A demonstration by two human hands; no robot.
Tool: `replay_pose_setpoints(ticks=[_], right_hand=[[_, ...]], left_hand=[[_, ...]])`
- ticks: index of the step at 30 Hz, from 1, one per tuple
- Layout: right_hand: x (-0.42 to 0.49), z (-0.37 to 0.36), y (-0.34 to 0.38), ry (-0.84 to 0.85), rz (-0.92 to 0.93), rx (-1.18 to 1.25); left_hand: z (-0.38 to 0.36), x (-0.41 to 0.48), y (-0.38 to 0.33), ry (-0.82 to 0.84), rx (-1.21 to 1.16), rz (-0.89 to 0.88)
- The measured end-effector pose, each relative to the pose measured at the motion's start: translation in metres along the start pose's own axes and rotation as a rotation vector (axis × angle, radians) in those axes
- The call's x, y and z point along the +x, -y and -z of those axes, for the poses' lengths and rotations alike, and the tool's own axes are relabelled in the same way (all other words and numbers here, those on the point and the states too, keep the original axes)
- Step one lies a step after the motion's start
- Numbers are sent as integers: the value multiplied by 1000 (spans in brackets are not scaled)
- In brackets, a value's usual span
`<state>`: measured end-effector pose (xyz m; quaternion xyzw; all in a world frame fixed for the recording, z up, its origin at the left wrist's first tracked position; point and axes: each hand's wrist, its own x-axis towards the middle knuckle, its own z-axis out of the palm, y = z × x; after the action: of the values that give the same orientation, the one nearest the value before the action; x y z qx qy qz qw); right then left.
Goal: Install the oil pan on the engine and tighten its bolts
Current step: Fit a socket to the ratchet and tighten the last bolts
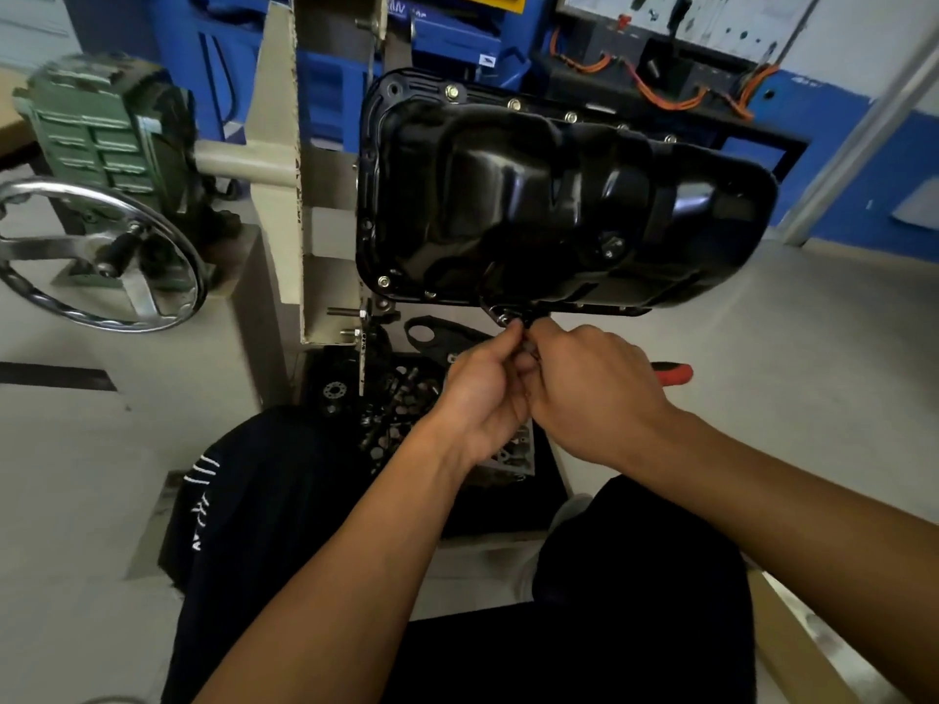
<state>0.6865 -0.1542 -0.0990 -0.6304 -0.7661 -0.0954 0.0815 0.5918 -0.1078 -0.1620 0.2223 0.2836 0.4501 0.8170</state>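
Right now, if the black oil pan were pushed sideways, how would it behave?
Probably stiff: the oil pan is deep, contoured pressed metal. It likely would not slide, since bolts sit along its far flange. Its glossy surface may be slippery. The left hand and right hand pinch a bolt at its near edge.

The person wore black legwear (508, 652), matte and loose, which covered both thighs and knees. On the left leg (284, 525) a white print (203, 480) ran down the cloth near its outer side: a few short slanted strokes at the top, then a column of small characters too blurred to read. The right leg (645, 576) was plain black. Beside it showed a pale rounded shape (571, 510), perhaps a shoe. The left hand (482, 393) and right hand (594, 398) were bare, as were the left forearm (355, 551) and right forearm (787, 490).
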Motion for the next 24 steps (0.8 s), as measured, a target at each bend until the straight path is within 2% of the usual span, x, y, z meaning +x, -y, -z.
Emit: replay_pose_setpoints(ticks=[8, 12, 16, 20, 24], right_hand=[[21, 2, 4, 16, 108, -158], [23, 10, 10, 69, 209, -351], [22, 14, 15, 140, 320, -533], [30, 19, 20, 194, 274, -490], [39, 20, 20, 125, 208, -330]], left_hand=[[1, 15, -7, 1, -69, 0], [3, 16, -5, 62, -148, 5], [9, 16, -5, 31, -129, -5], [12, 19, -4, 13, -37, -29], [12, 20, -4, 18, 7, -74]])
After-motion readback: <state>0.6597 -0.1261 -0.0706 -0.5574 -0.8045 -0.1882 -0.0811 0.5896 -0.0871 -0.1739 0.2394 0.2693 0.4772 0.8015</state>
